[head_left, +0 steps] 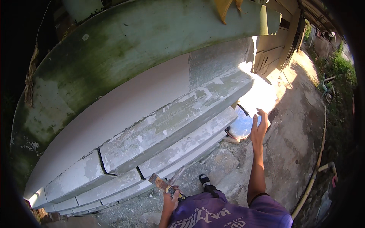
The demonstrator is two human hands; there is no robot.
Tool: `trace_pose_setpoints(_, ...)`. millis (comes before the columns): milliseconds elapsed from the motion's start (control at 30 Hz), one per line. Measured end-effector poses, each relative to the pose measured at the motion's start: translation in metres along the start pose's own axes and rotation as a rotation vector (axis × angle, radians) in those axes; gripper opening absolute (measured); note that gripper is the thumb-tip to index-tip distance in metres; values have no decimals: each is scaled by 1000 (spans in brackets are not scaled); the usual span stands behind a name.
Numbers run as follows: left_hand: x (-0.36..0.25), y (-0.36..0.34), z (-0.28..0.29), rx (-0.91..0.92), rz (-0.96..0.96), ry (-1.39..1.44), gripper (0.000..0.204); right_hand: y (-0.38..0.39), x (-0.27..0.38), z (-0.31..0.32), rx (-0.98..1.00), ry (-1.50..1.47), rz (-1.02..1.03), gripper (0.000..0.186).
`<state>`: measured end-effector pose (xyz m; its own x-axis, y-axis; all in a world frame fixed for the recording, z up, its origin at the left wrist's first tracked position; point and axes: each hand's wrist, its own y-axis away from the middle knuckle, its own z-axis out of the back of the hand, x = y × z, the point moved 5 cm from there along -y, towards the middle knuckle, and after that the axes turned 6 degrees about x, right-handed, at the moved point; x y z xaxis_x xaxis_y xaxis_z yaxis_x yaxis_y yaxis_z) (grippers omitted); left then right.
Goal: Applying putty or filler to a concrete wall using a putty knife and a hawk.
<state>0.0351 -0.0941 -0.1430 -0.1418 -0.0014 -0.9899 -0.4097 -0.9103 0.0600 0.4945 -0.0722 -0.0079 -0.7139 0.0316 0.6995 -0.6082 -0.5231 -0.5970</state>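
My left hand [171,198], low in the centre, grips a scraper [159,181] with a rusty flat blade; a second narrow, pale tool lies beside it, partly hidden. My right hand [257,125] is open, fingers curved and apart, held out at the right near a blue rounded object [239,125] beside the lower ledges. In front of me a boat-like hull has stepped white-grey ledges [178,117] with patchy coating and dark slots, below a smooth pale panel [114,98]. Whether my right fingers touch the blue object I cannot tell; they appear apart from it.
A green, algae-stained curved shell [152,34] arches above the hull. A concrete path [289,140] runs along the right to a sunlit wall and doors [277,49]. Weeds [342,72] and a long bent pipe [313,178] line the right edge.
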Motion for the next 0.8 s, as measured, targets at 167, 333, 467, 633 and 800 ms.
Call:
trace_pose_setpoints(167, 8, 2, 8, 55, -92, -78, 15, 59, 55, -22, 15, 138, 131, 42)
trace_pose_setpoints(333, 15, 21, 23, 28, -63, -49, 14, 17, 165, -28, 112, 136, 513, 54)
trace_pose_setpoints(467, 14, 35, 35, 41, -113, -118, 14, -10, 220, -66, 342, 263, 689, 51)
trace_pose_setpoints(633, 21, 54, 52, 58, -78, -88, 15, -68, 187, -67, 370, 534, 607, 43)
trace_pose_setpoints(800, 20, 66, 62, 77, -44, -37, 16, -99, 59, 12, 203, 480, -574, 71)
